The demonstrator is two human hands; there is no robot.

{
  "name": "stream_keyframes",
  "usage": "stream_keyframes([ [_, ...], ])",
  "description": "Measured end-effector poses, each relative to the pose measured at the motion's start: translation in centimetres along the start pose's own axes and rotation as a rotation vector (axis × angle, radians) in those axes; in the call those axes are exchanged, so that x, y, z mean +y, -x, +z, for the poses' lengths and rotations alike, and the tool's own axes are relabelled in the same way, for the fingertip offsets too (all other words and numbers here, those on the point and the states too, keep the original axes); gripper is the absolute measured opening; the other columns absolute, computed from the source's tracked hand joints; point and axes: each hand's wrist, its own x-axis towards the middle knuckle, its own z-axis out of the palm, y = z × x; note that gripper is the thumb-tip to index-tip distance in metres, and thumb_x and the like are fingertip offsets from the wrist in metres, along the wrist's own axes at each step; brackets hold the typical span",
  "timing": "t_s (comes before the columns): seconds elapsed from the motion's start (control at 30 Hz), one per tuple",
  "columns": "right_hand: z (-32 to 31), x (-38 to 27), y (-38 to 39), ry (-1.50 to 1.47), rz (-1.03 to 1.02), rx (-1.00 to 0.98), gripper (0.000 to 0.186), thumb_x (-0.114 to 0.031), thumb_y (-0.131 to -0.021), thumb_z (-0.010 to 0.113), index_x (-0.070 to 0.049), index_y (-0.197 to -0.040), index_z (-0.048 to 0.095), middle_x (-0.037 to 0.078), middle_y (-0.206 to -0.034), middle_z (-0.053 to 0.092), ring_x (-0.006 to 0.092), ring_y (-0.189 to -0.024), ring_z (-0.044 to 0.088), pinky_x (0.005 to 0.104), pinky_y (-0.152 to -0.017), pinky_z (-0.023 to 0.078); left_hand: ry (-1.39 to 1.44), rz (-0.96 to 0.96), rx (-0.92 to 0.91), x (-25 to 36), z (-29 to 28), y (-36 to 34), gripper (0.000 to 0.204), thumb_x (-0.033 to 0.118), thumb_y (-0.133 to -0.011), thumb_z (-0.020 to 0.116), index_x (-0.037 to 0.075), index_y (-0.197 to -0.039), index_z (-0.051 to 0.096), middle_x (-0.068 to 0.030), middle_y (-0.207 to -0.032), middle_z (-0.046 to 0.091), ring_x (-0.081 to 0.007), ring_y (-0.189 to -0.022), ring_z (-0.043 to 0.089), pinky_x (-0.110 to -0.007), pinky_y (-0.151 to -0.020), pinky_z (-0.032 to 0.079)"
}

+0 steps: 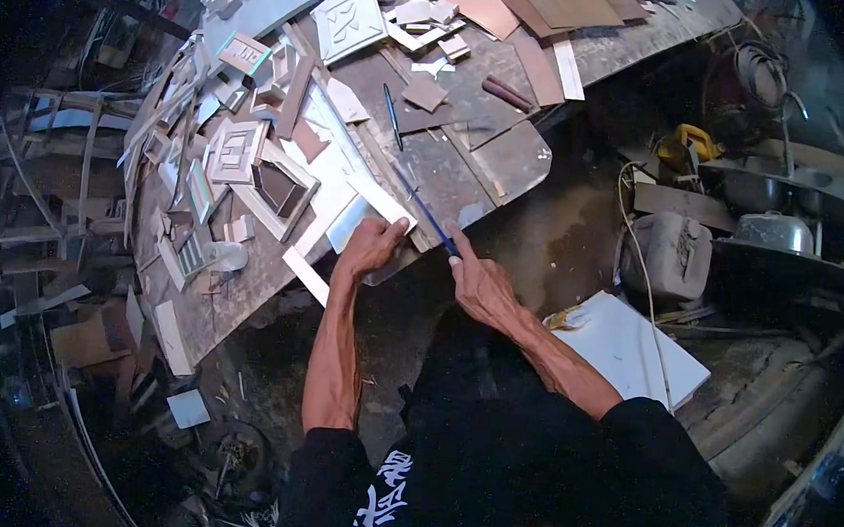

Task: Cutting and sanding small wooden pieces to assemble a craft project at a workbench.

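Note:
At the near edge of the workbench [513, 167], my left hand [372, 247] is closed on the end of a pale wooden strip [381, 200], thumb on top. My right hand [484, 285] is wrapped round the blue handle of a long, slim tool [424, 209]. Its narrow dark blade points away over the bench, just right of the strip; whether it is a file or a saw I cannot tell. A dark pen [392, 117] lies farther back on the bench. Left of my left hand are more pale strips [308, 273] and a panelled wooden piece [237, 151].
Many wood offcuts and small framed pieces crowd the bench's left side. Brown sheets [558, 4] lie at the back right. On the floor to the right stand a grey jerrycan [672, 257], a white board [636, 355] and a yellow tool [693, 143]; a pale cord [648, 284] hangs there.

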Motion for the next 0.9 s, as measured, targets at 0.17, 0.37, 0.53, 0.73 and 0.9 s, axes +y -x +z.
stream_keyframes([
  [0.17,-0.4,-0.6,0.9,0.028,0.058,-0.112,0.048,-0.021,-0.094,0.043,-0.013,-0.139,0.030,0.022,-0.062,0.058,0.0408,-0.057,0.059,0.0536,-0.055,0.043,-0.044,-0.041,-0.019,-0.4,0.0,-0.7,0.061,0.050,-0.086,0.056,-0.004,-0.057,0.059,-0.0123,-0.047,0.049,-0.0199,-0.045,0.049,-0.040,-0.050,0.039],
  [0.37,1.4,1.1,2.0,0.029,0.030,-0.048,0.026,-0.019,-0.095,0.044,-0.010,-0.119,0.041,0.022,-0.053,0.050,0.0419,-0.050,0.053,0.0514,-0.049,0.037,-0.015,-0.091,-0.021,0.7,-0.1,-0.4,0.060,0.048,-0.085,0.059,-0.004,-0.056,0.056,-0.0086,-0.046,0.045,-0.0177,-0.044,0.043,-0.038,-0.049,0.037],
  [0.53,1.5,0.8,2.4,0.046,0.032,-0.069,0.019,-0.022,-0.095,0.043,-0.007,-0.106,0.042,0.022,-0.055,0.053,0.0437,-0.053,0.055,0.0543,-0.051,0.040,-0.015,-0.083,-0.011,-0.5,-0.2,-0.7,0.059,0.049,-0.083,0.060,-0.004,-0.056,0.057,-0.0082,-0.046,0.044,-0.0169,-0.045,0.043,-0.038,-0.049,0.037],
  [0.73,1.1,0.4,3.1,0.025,0.029,-0.062,0.019,-0.023,-0.095,0.043,-0.005,-0.103,0.040,0.023,-0.057,0.056,0.0446,-0.055,0.057,0.0560,-0.051,0.042,-0.004,-0.034,-0.014,-1.2,0.0,-1.0,0.058,0.054,-0.083,0.062,0.005,-0.054,0.051,0.0016,-0.049,0.041,-0.0106,-0.044,0.038,-0.034,-0.045,0.032],
  [0.9,1.5,0.5,3.3,0.085,0.041,-0.078,0.018,-0.022,-0.094,0.044,-0.006,-0.103,0.041,0.022,-0.056,0.055,0.0439,-0.054,0.057,0.0550,-0.049,0.041,-0.050,-0.015,-0.010,-1.4,0.0,-1.4,0.062,0.054,-0.083,0.060,0.002,-0.052,0.051,-0.0027,-0.046,0.040,-0.0142,-0.043,0.038,-0.036,-0.047,0.033],
])
